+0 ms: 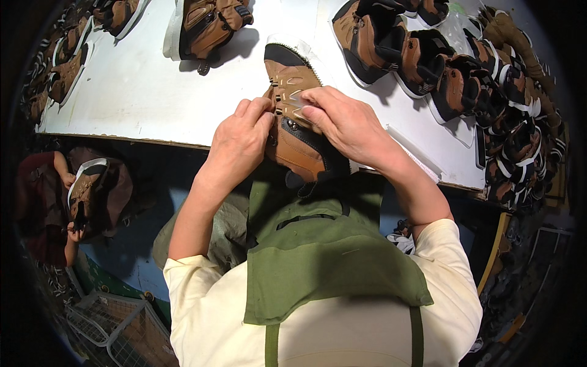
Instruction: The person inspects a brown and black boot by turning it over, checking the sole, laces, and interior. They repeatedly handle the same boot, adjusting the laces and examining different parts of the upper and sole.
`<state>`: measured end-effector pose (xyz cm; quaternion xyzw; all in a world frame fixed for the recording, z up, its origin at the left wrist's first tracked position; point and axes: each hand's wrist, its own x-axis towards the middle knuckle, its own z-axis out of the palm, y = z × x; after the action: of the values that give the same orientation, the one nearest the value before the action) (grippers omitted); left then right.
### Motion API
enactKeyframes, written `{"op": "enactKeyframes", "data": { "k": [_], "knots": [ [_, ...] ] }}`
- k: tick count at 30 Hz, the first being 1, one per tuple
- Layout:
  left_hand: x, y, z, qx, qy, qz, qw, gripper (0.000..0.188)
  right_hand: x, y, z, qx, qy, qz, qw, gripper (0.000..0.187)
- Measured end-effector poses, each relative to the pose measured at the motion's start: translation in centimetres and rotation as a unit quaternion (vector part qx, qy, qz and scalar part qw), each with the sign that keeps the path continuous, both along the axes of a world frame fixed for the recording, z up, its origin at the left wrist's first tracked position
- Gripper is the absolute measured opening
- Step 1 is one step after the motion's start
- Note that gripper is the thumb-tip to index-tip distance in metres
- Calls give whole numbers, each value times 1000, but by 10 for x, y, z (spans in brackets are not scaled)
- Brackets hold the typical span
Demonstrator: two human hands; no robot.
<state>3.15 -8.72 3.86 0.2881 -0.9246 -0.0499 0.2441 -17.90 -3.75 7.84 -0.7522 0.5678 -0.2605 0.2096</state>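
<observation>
A brown and black boot [301, 150] with a white sole edge lies at the table's front edge, its toe pointing away from me and its collar hanging toward my apron. My left hand [239, 136] is closed in a pinch at the left side of the boot's lacing area. From the other side my right hand [351, 125] grips the upper beside the lace loops, thumb and forefinger close together. Whatever small piece of lace or upper lies between the fingertips is hidden.
Behind the boot lies another brown boot [211, 27] on the white table [128, 92]. Several similar boots [422, 58] crowd the right side, with more at the far left. A white strip [416, 153] rests at the front edge. At left, another person holds a shoe [85, 189] above wire baskets [116, 324].
</observation>
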Motion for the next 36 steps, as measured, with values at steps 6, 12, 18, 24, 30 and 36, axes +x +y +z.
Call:
{"op": "enactKeyframes", "data": {
  "k": [6, 12, 18, 24, 30, 36],
  "knots": [
    [8, 2, 8, 51, 28, -20, 998, 25, -2, -11, -5, 39, 6, -1, 999, 30],
    [6, -3, 6, 34, 25, -33, 999, 19, -3, -18, -10, 30, -25, 27, 999, 31],
    [6, -7, -2, 17, 48, -41, 998, 15, -6, -21, -5, 33, 11, 32, 999, 31],
    [3, -9, -4, 7, 71, -48, 996, 10, -3, -20, 2, -13, 78, 52, 996, 25],
    [2, -8, -5, 6, 79, -47, 996, 9, 5, -26, 1, -53, 157, 97, 981, 20],
    [2, -9, -8, -3, 93, -48, 994, 8, 12, -33, 3, -51, 194, 114, 973, 18]
  ]
}}
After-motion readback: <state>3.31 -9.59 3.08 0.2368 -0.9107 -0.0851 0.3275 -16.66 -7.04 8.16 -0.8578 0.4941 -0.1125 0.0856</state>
